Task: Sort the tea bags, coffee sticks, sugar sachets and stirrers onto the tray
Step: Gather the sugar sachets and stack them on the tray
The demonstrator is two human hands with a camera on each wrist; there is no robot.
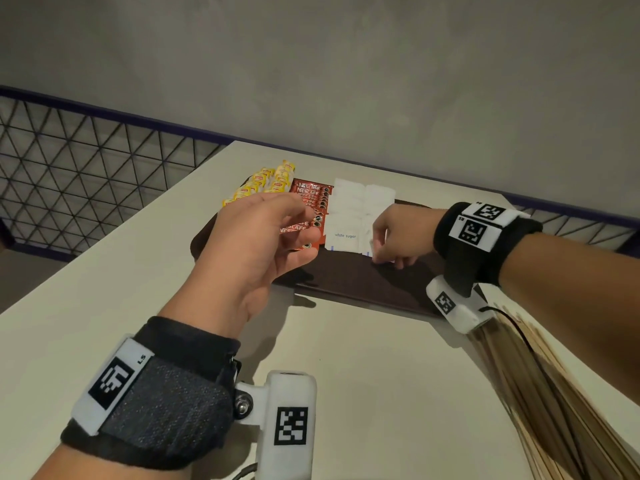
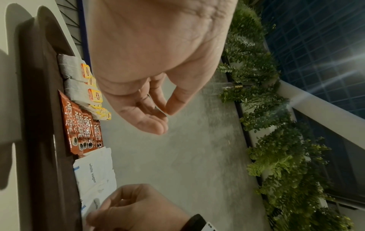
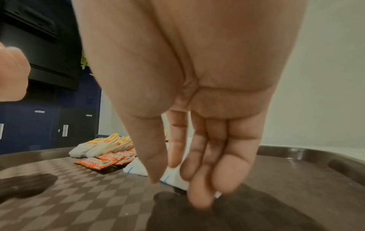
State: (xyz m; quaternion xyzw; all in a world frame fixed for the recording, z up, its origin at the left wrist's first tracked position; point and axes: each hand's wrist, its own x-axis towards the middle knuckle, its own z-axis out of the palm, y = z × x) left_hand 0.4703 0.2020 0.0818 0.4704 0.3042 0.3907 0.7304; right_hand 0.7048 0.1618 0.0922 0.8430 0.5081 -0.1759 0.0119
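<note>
On tray point(image 1: 363, 282): tea bags point(image 1: 263, 185), coffee sticks point(image 1: 311, 202), sugar sachets point(image 1: 353, 213) in rows. Left hand point(image 1: 263, 244) relaxed, holding nothing; right hand point(image 1: 398, 233) pinching sachet edge. Stirrers point(image 1: 540, 393) on tabletop point(image 1: 381, 375), partly cut off.

In your head view the tray point(image 1: 349, 278) lies on the table point(image 1: 104, 289) at mid-frame. On it run three groups: tea bags point(image 1: 263, 185) upper left, coffee sticks point(image 1: 310, 206) just right of them, sugar sachets point(image 1: 349, 216) right again. The stirrers point(image 1: 540, 393) lie on the table at the lower right, below the tray's right end.
</note>
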